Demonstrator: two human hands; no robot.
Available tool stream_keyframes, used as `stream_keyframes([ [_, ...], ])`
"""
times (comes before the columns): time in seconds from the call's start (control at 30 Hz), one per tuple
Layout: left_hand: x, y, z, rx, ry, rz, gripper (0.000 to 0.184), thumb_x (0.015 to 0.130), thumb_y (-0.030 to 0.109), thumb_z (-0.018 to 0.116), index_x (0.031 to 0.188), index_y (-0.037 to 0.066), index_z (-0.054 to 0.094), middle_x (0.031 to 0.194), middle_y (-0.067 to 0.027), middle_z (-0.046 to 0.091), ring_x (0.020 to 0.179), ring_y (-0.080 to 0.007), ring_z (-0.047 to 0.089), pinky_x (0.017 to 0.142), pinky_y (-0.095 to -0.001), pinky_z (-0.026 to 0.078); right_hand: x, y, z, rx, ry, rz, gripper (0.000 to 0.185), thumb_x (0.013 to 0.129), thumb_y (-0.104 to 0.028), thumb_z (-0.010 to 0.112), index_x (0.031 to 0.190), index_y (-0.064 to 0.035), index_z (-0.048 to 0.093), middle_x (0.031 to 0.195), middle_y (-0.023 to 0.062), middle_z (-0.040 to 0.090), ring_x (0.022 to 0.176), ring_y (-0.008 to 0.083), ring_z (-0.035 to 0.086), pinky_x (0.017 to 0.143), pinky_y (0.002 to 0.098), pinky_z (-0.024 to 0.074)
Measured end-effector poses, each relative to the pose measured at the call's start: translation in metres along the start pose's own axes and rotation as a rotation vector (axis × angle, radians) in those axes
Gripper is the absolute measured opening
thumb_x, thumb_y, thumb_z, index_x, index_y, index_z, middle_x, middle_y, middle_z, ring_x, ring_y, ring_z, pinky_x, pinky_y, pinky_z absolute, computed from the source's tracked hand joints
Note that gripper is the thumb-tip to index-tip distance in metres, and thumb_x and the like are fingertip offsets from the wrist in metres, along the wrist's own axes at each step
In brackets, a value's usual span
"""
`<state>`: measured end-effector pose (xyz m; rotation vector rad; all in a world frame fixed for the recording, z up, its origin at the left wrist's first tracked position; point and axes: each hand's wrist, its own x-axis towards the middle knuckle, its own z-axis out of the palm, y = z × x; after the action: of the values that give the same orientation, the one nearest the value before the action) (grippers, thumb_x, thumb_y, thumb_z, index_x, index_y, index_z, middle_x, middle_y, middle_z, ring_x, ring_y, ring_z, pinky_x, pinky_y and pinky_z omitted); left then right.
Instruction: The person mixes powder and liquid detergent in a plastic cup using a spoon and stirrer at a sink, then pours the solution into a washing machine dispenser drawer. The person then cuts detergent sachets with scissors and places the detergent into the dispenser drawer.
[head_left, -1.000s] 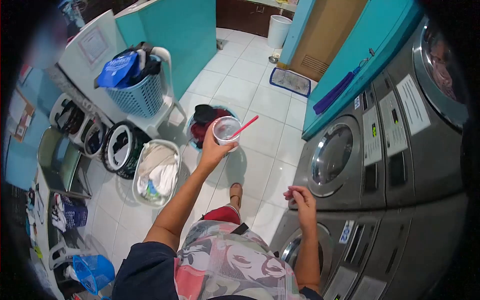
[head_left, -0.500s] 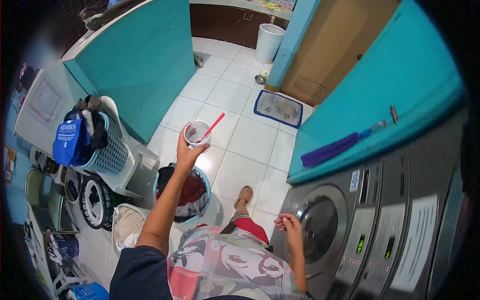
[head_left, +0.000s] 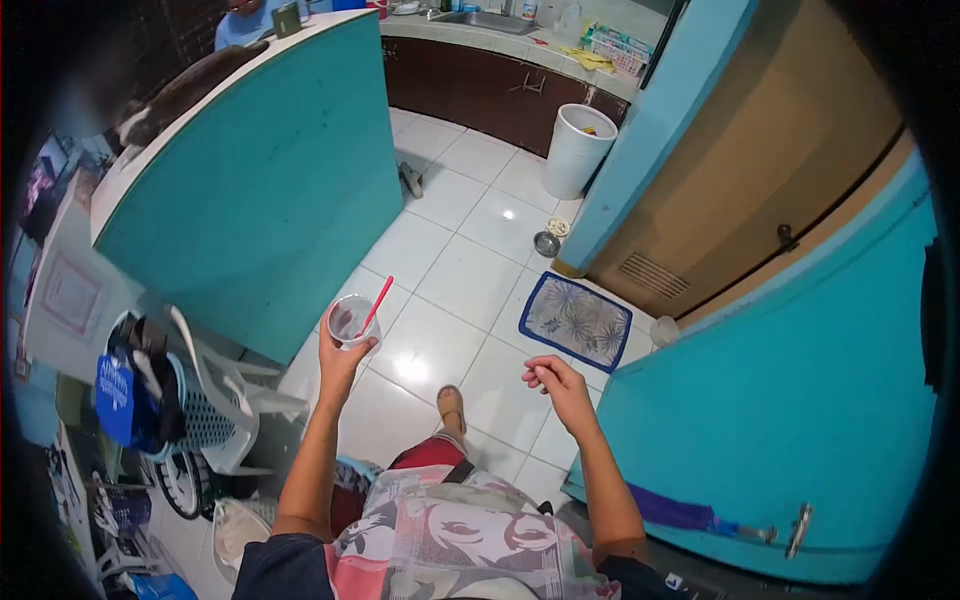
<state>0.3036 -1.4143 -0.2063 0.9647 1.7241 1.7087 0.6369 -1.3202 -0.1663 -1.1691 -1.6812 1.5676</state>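
One clear cup (head_left: 349, 322) sits in the left hand (head_left: 339, 368), fingers and thumb wrapped round its near side, with one red stick (head_left: 378, 300) standing slanted out of it. The right hand (head_left: 562, 392) hangs half open, its fingers loosely curled, nothing visible in its hold. Beyond the right hand lie one mat (head_left: 577, 320), one metal bowl (head_left: 546, 243) and one white bin (head_left: 578, 165). What the cup contains is hard to make out; beside the left forearm, a laundry basket (head_left: 355, 466) is mostly hidden. White floor tiles (head_left: 440, 255) spread between both hands and ahead of them, bounded left of the left hand by a teal partition (head_left: 275, 165) and right of the right hand by a teal door (head_left: 765, 400).
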Motion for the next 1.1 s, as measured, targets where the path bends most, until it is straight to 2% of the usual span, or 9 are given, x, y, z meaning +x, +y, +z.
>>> stream_keyframes([
  [0.03, 0.021, -0.007, 0.008, 0.005, 0.009, -0.007, 0.080, 0.063, 0.005, 0.073, 0.132, 0.004, 0.033, 0.126, -0.0136, 0.044, 0.119, -0.0241, 0.043, 0.098, -0.0348, 0.038, 0.029, 0.006, -0.001, 0.023, -0.049, -0.005, 0.021, 0.091, -0.018, 0.047, 0.102, -0.0038, 0.059, 0.088, 0.0038, 0.064, 0.078, 0.0092, 0.057, 0.067, 0.0232, 0.0421],
  [0.23, 0.188, -0.028, 0.093, -0.049, -0.016, 0.017, 0.082, 0.061, 0.003, 0.075, 0.131, 0.002, 0.034, 0.124, -0.0132, 0.045, 0.116, -0.0238, 0.046, 0.097, -0.0344, 0.039, 0.152, 0.032, -0.019, 0.198, 0.004, 0.213, 0.021, 0.091, -0.018, 0.048, 0.103, -0.0041, 0.058, 0.088, 0.0053, 0.064, 0.077, 0.0107, 0.057, 0.067, 0.0244, 0.0433],
  [0.37, 0.291, -0.024, 0.159, -0.033, -0.098, -0.016, 0.083, 0.060, 0.003, 0.075, 0.132, 0.002, 0.033, 0.125, -0.0133, 0.045, 0.117, -0.0238, 0.045, 0.098, -0.0349, 0.038, 0.231, 0.049, -0.062, 0.192, 0.017, 0.267, 0.022, 0.091, -0.020, 0.048, 0.104, -0.0044, 0.058, 0.088, 0.0056, 0.064, 0.076, 0.0111, 0.057, 0.067, 0.0248, 0.0434],
  [0.47, 0.370, -0.036, 0.209, -0.018, -0.096, 0.004, 0.084, 0.061, 0.003, 0.075, 0.133, 0.002, 0.032, 0.125, -0.0136, 0.044, 0.117, -0.0241, 0.045, 0.098, -0.0352, 0.038, 0.308, 0.059, -0.101, 0.258, 0.117, 0.320, 0.021, 0.092, -0.016, 0.045, 0.104, -0.0059, 0.058, 0.088, 0.0028, 0.064, 0.076, 0.0081, 0.055, 0.065, 0.0217, 0.0408],
  [0.6, 0.465, -0.049, 0.263, -0.050, -0.042, -0.002, 0.084, 0.062, 0.004, 0.075, 0.133, 0.003, 0.031, 0.126, -0.0145, 0.044, 0.117, -0.0250, 0.045, 0.098, -0.0356, 0.038, 0.436, 0.054, -0.150, 0.180, 0.080, 0.314, 0.021, 0.092, -0.016, 0.044, 0.104, -0.0062, 0.058, 0.085, 0.0023, 0.064, 0.075, 0.0077, 0.055, 0.064, 0.0220, 0.0410],
  [0.83, 0.634, -0.071, 0.322, -0.051, -0.044, -0.024, 0.080, 0.065, 0.004, 0.073, 0.133, 0.003, 0.031, 0.128, -0.0137, 0.043, 0.119, -0.0251, 0.042, 0.099, -0.0367, 0.037, 0.673, -0.025, -0.204, 0.064, 0.067, 0.135, 0.020, 0.093, -0.018, 0.046, 0.103, -0.0065, 0.059, 0.084, 0.0009, 0.063, 0.072, 0.0080, 0.055, 0.063, 0.0210, 0.0424],
  [0.97, 0.735, -0.090, 0.356, -0.003, -0.025, -0.001, 0.080, 0.064, 0.003, 0.074, 0.132, 0.002, 0.032, 0.124, -0.0147, 0.044, 0.115, -0.0248, 0.045, 0.096, -0.0353, 0.039, 0.789, -0.035, -0.208, 0.013, -0.024, 0.043, 0.018, 0.092, -0.011, 0.046, 0.104, -0.0033, 0.058, 0.083, 0.0031, 0.062, 0.073, 0.0091, 0.056, 0.068, 0.0237, 0.0458],
  [1.1, 0.850, -0.091, 0.401, 0.021, -0.109, 0.002, 0.079, 0.064, 0.004, 0.074, 0.132, 0.001, 0.033, 0.124, -0.0151, 0.044, 0.115, -0.0250, 0.044, 0.097, -0.0356, 0.038, 0.874, -0.003, -0.209, 0.085, -0.028, -0.004, 0.019, 0.092, -0.010, 0.046, 0.104, -0.0034, 0.058, 0.083, 0.0047, 0.062, 0.075, 0.0111, 0.057, 0.070, 0.0242, 0.0466],
])
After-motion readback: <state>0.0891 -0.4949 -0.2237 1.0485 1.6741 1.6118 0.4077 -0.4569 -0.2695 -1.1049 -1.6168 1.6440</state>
